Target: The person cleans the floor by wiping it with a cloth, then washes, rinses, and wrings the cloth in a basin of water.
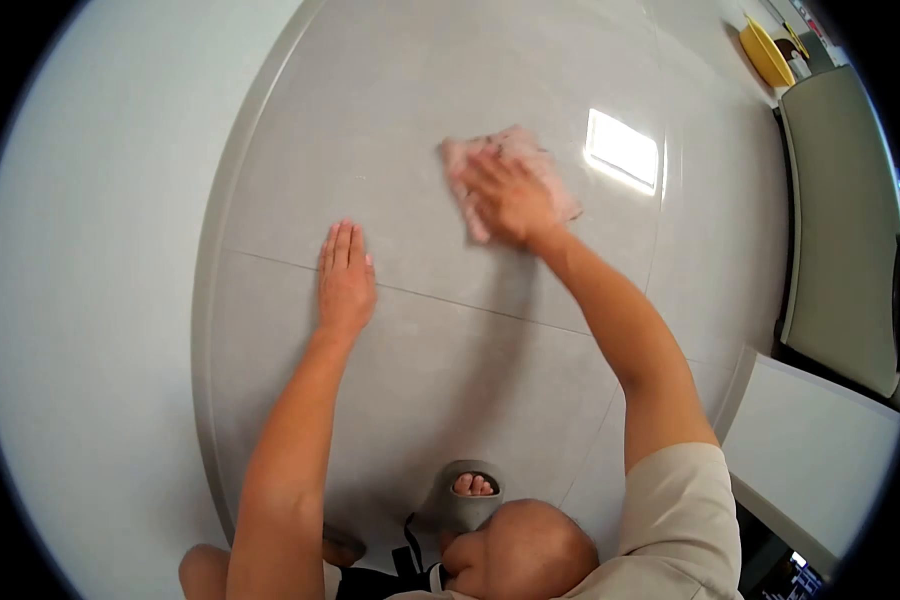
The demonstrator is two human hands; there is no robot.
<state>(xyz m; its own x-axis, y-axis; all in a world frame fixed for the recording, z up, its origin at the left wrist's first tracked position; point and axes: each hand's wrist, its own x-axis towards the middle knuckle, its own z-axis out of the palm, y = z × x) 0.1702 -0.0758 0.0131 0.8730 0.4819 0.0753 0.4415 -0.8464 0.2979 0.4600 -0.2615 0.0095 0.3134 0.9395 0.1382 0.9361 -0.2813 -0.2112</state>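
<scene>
A pink cloth [553, 178] lies spread on the grey tiled floor [425, 365], its edges creased. My right hand [510, 200] presses flat on top of it, fingers stretched out and a little blurred by motion. Further left and nearer to me, my left hand [346, 280] rests palm down on the floor across a tile joint. Its fingers are straight and close together, with nothing in them.
A white wall [100, 300] with a grey skirting [207, 310] runs along the left. On the right stand a grey-green upholstered piece [840, 220] and a white cabinet [810, 430]. A yellow basin [765, 53] sits at the far right. My slippered foot [467, 490] is below.
</scene>
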